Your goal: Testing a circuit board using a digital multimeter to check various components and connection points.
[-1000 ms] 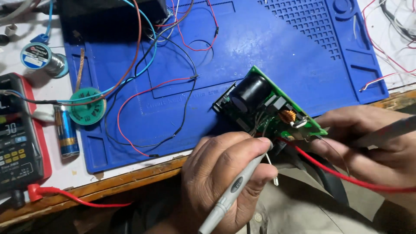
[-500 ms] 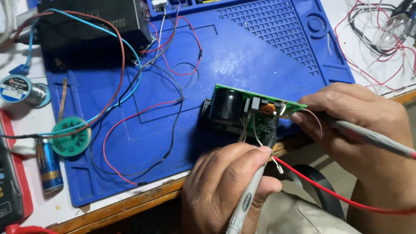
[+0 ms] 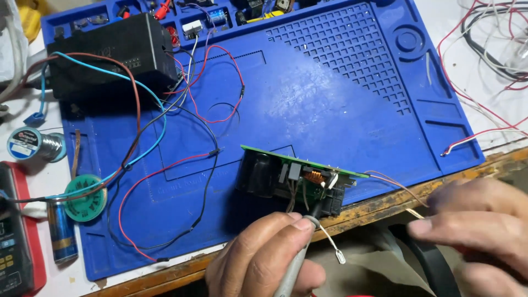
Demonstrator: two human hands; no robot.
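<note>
Left hand (image 3: 264, 256) pinching the probe (image 3: 294, 258) onto the circuit board (image 3: 297, 179); right hand (image 3: 478, 220), at 3 o'clock, fingers together. I'd keep the tip steady.

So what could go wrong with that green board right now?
The circuit board stands tilted on edge near the edge of the blue mat, so a push from the probe in the left hand might tip it. The probe tip sits among crowded parts and could slip onto two at once. The thin wires near the blurred right hand could snag.
</note>
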